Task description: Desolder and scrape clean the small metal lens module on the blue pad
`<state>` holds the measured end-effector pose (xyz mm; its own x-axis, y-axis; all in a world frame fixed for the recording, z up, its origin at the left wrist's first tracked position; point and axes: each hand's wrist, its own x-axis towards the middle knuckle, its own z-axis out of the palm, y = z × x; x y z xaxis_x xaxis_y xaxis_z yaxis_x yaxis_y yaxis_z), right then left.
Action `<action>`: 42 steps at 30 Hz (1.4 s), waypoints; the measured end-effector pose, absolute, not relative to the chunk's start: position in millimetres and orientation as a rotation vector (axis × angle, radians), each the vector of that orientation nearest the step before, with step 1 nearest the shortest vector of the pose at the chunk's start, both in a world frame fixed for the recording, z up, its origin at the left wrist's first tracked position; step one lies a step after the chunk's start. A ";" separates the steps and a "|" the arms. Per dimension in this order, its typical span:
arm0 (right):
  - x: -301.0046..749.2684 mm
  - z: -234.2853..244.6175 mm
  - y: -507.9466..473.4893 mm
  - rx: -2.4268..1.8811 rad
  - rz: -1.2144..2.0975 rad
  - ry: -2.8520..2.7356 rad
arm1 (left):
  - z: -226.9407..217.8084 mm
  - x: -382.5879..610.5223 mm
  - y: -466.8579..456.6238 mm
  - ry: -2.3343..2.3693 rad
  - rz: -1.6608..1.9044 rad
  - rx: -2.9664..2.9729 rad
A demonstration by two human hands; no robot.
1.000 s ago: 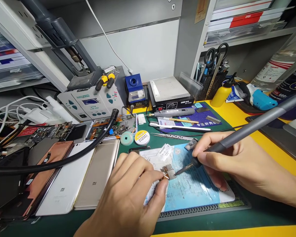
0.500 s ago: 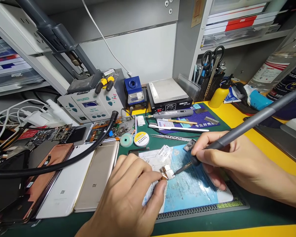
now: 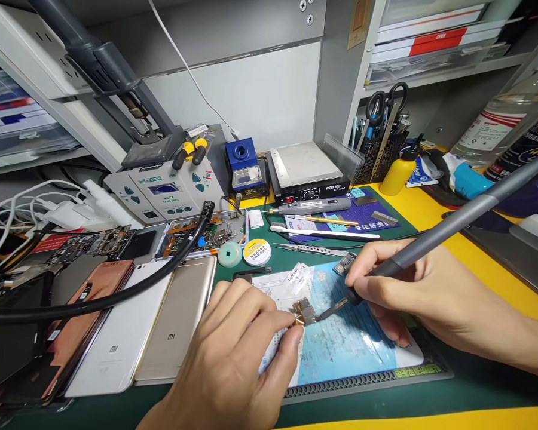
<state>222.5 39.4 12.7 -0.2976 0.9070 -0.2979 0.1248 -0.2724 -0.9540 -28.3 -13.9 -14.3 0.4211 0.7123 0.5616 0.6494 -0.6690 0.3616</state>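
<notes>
the small part point(image 3: 311, 314) lies on the sheet point(image 3: 345, 346), phones point(image 3: 116, 334) left, tweezers point(image 3: 307, 247) and toothbrush point(image 3: 325, 232) behind.

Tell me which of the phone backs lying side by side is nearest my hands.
The gold phone back, just beside your left hand; the white one and the copper one lie farther left.

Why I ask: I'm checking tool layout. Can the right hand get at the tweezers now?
Probably yes: the tweezers lie uncovered nearby, though the right hand holds a grey pen-like tool.
</notes>
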 end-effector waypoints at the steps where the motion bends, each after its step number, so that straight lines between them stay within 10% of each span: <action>1: 222.2 13.2 39.4 -1.321 1.630 -1.358 | -14.1 -28.7 -14.0 1.236 1.086 2.571; 42: 224.8 7.2 39.5 -1.202 1.695 -1.297 | -12.5 -29.6 -13.4 1.235 1.052 2.571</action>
